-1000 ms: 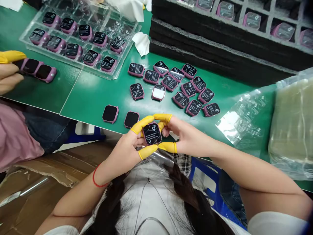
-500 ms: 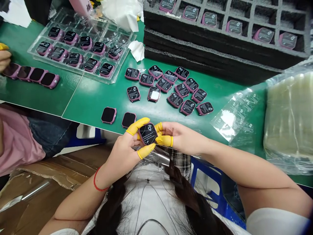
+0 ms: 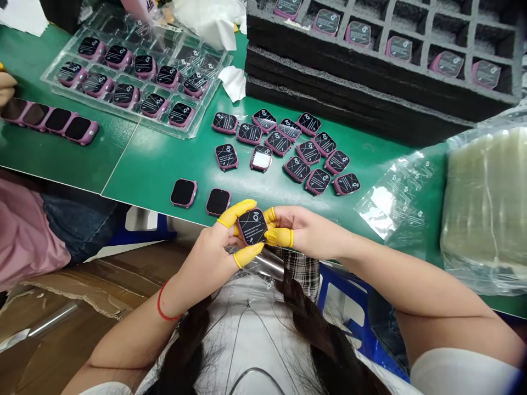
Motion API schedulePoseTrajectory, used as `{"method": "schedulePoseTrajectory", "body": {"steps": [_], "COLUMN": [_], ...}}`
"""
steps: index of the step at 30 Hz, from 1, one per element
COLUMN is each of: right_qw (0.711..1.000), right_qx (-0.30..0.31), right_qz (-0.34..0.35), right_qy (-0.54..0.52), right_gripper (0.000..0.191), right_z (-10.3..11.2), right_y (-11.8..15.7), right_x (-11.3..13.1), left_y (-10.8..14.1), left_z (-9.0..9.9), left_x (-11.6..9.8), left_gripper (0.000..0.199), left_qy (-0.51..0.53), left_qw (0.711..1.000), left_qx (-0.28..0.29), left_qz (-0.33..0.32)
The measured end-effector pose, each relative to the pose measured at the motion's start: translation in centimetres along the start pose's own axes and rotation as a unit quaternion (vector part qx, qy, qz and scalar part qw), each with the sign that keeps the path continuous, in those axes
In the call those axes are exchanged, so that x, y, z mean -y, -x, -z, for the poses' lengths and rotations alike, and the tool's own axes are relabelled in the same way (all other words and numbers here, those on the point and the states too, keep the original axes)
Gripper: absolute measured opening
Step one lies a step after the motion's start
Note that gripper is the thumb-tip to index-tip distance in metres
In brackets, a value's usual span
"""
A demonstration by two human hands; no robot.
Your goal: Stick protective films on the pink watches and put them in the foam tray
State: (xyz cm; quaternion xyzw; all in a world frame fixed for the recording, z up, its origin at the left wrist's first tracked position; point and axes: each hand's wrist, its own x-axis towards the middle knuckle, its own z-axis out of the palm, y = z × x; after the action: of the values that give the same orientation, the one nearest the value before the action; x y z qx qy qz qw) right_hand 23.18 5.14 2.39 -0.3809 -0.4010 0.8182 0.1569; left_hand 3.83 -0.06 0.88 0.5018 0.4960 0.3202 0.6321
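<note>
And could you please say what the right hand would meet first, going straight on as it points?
Probably the watch held in the left hand: the right hand points at the watch's edge, though contact is unclear.

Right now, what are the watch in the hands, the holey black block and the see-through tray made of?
The watch: shiny front like glass or plastic film; smooth pinkish case, maybe metal or plastic.
The black block looks like foam: dull, with grainy edges.
The tray is probably thin plastic: clear, shiny, with the table showing through.

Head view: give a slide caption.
Left hand holds a pink-cased watch, right hand at its edge, more watches beyond.
</note>
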Motion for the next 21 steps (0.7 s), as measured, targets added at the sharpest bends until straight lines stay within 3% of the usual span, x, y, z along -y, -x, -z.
{"method": "schedulePoseTrajectory", "body": {"steps": [4,10,17,21], "right_qw": [1.0,1.0,1.0,1.0], "right_qx": [0.006,-0.021,-0.006,-0.016], "right_qz": [-0.001,-0.007,-0.009,-0.019], "right_qy": [0.001,-0.013,0.01,0.006], "right_gripper": [0.013,0.026,0.009,0.014], "right_z": [0.16,-0.12,0.25,0.22], "right_y": [-0.06,-0.29,-0.2,-0.3], "right_x": [0.38,0.17,0.2,0.31], "left_y": [-0.2,-0.18,-0.36,-0.3], "left_z": [0.27,0.2,0.24,0.42], "left_x": [-0.01,-0.01,-0.13,-0.07], "left_gripper": [0.062,0.061,0.064,0.064], "left_qy": [0.029,-0.021,0.031,0.01], "left_qw": [0.999,1.0,0.999,1.0], "left_qx": [0.012,-0.004,0.018,0.011], "left_qz": [0.006,-0.003,0.021,0.017]}}
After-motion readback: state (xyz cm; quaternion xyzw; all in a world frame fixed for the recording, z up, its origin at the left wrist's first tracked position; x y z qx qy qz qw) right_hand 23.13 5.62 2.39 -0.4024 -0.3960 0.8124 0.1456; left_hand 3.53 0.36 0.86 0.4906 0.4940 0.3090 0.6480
